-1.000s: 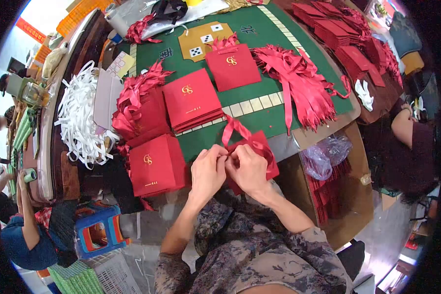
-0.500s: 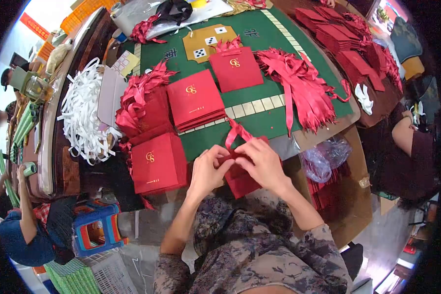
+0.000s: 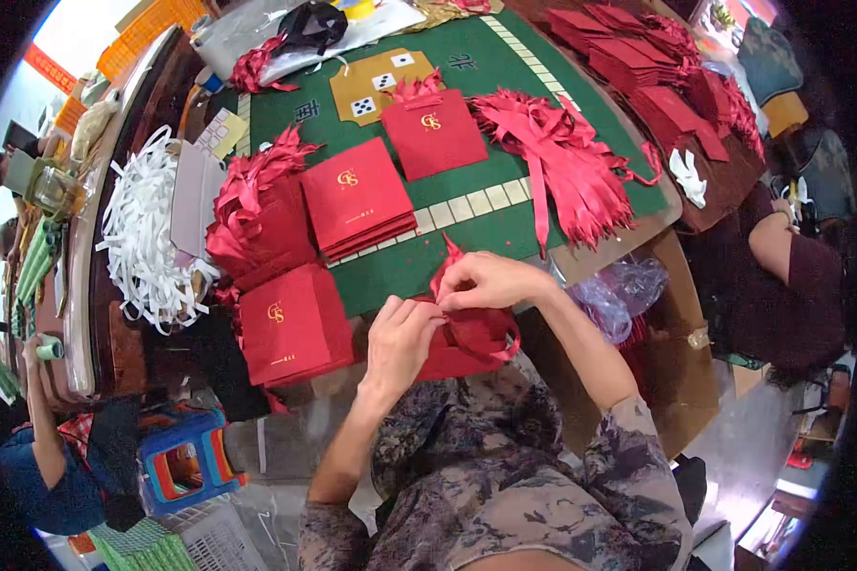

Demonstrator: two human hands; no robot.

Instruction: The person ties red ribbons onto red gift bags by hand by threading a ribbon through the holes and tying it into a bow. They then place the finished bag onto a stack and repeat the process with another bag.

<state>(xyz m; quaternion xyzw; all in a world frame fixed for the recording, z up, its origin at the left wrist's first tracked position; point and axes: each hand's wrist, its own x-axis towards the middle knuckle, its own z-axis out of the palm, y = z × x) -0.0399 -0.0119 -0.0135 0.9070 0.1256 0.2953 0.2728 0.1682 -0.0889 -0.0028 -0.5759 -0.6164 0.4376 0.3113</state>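
A red bag (image 3: pixel 457 360) with red ribbon (image 3: pixel 448 266) lies at the table's front edge, partly under my hands. My left hand (image 3: pixel 400 340) is closed at the bag's top edge, its fingertips pinching the ribbon. My right hand (image 3: pixel 490 284) pinches the ribbon just above and beside it. A ribbon loop (image 3: pixel 510 344) hangs at the bag's right side. Beyond my hands lie a stack of red bags (image 3: pixel 357 198) with gold lettering and another red bag (image 3: pixel 435 141). Another stack (image 3: pixel 290 324) sits to the left.
Loose red ribbons (image 3: pixel 576 176) spread over the green table cover (image 3: pixel 505 76). White ribbons (image 3: pixel 148 228) fill a box at left. More red bags (image 3: pixel 628 57) lie at upper right. A plastic bag (image 3: pixel 619 297) is right of my hands. Other people sit at both sides.
My right hand has moved up and left and turned over, near my left hand's fingertips. A ribbon loop now shows at the bag's right. The whole view has shifted slightly.
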